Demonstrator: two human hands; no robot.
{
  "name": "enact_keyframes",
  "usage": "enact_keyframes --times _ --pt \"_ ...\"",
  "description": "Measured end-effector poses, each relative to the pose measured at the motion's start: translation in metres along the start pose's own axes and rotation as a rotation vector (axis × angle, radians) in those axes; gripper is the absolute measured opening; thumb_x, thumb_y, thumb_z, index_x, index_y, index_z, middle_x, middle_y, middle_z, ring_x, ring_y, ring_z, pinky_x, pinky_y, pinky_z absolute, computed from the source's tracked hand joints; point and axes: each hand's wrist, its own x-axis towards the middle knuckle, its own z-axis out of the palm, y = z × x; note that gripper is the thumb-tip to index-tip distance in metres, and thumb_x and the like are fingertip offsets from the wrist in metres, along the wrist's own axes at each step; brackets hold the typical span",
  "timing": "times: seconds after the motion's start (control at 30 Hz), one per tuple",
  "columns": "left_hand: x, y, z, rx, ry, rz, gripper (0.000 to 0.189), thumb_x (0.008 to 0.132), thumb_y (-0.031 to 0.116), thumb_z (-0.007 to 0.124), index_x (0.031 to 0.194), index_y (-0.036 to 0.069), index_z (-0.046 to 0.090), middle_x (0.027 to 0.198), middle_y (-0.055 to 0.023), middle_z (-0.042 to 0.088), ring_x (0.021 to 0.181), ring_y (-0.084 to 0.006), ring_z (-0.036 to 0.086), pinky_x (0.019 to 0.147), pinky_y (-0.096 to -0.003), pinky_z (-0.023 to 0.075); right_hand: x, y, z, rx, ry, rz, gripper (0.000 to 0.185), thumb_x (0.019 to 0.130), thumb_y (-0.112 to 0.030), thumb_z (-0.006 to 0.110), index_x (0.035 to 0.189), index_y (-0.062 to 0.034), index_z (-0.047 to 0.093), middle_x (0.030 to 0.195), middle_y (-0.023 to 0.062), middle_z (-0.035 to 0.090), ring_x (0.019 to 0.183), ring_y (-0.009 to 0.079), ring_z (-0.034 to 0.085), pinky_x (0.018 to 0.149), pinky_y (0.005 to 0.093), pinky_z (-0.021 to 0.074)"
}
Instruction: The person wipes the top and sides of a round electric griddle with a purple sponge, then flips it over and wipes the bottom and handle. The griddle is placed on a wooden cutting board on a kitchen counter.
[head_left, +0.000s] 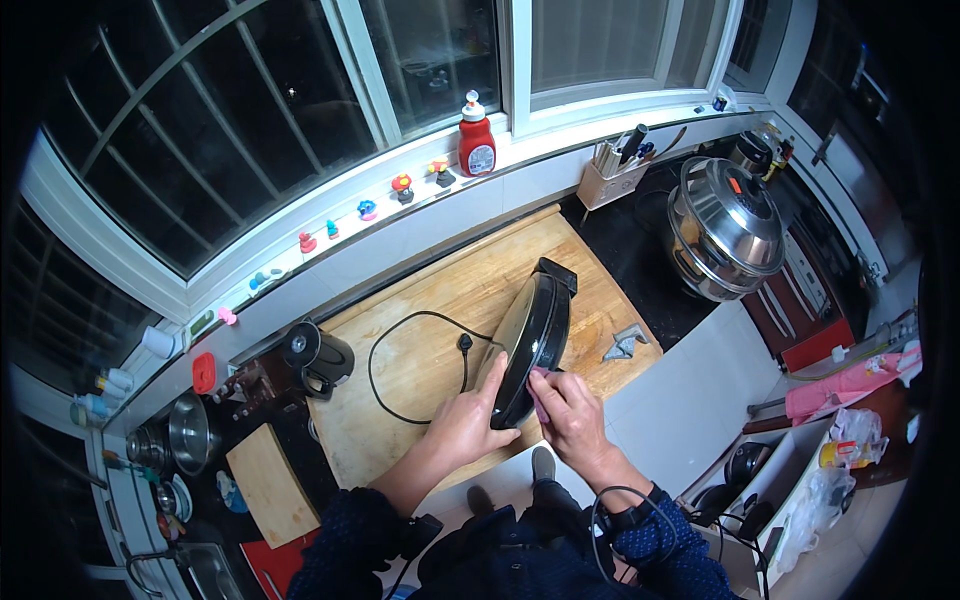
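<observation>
A round black electric appliance (541, 337), which looks like an electric griddle, is tipped up on its edge on a large wooden board (420, 270). My left hand (469, 420) grips its near left side, thumb along the lower rim and fingers over the pale face. In my right hand (571, 416) is a pink cloth (538, 394), pressed against the black rim. The black power cord (375, 360) loops over the board to the left, its plug (465, 342) lying inside the loop. A crumpled grey cloth (625, 343) lies to the right.
A steel steamer pot (724, 232) stands at the right beyond a knife block (611, 176). A black kettle (319, 356) and a small cutting board (271, 486) are at the left. Several figurines and a red bottle (476, 142) line the windowsill. An open drawer (795, 480) juts out at right.
</observation>
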Motion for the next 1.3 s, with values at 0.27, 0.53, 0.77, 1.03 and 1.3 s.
enact_keyframes --times 0.27,0.53,0.77,1.03,1.3 --pt "-0.022 0.001 -0.006 -0.118 0.053 0.068 0.121 0.085 0.031 0.093 0.178 0.007 0.018 0.104 -0.0358 0.076 0.098 -0.0538 0.075 0.090 -0.0567 0.0595 0.021 0.040 -0.008 -0.007 -0.059 0.198 0.044 0.088 0.009 0.072 0.129 -0.0051 0.076 0.092 0.0183 0.063 0.086 0.0372 0.067 0.074 0.0464 0.0555" --pt "-0.030 -0.006 0.000 -0.126 -0.025 0.000 0.119 0.087 0.032 0.093 0.178 0.006 0.021 0.133 -0.0320 0.073 0.114 -0.0496 0.075 0.098 -0.0503 0.0597 -0.003 0.043 -0.010 0.156 -0.069 0.176 0.039 0.091 0.005 0.076 0.129 -0.0019 0.076 0.098 0.0168 0.068 0.087 0.0358 0.071 0.075 0.0432 0.0586" --pt "-0.035 -0.013 0.006 -0.196 0.064 0.052 0.117 0.083 0.029 0.095 0.176 0.006 0.028 0.145 -0.0300 0.068 0.128 -0.0462 0.070 0.105 -0.0478 0.0586 0.061 0.137 0.011 0.313 -0.296 0.480 0.020 0.102 -0.009 0.073 0.119 -0.0015 0.082 0.091 0.0173 0.069 0.083 0.0308 0.069 0.077 0.0416 0.0557" --pt "-0.044 -0.012 0.013 -0.131 0.025 0.027 0.117 0.081 0.025 0.098 0.175 0.007 0.031 0.139 -0.0255 0.073 0.117 -0.0420 0.076 0.095 -0.0461 0.0628 0.009 0.077 -0.013 0.207 -0.057 0.320 0.022 0.097 0.000 0.077 0.119 0.0032 0.079 0.089 0.0174 0.066 0.085 0.0317 0.071 0.072 0.0423 0.0566" --pt "-0.046 -0.005 0.033 -0.150 0.121 0.023 0.119 0.080 0.022 0.099 0.176 0.012 0.029 0.129 -0.0238 0.077 0.113 -0.0413 0.078 0.095 -0.0457 0.0641 0.010 0.086 -0.008 0.210 -0.073 0.238 0.029 0.096 -0.002 0.073 0.125 -0.0016 0.076 0.099 0.0166 0.069 0.089 0.0368 0.071 0.075 0.0448 0.0594"
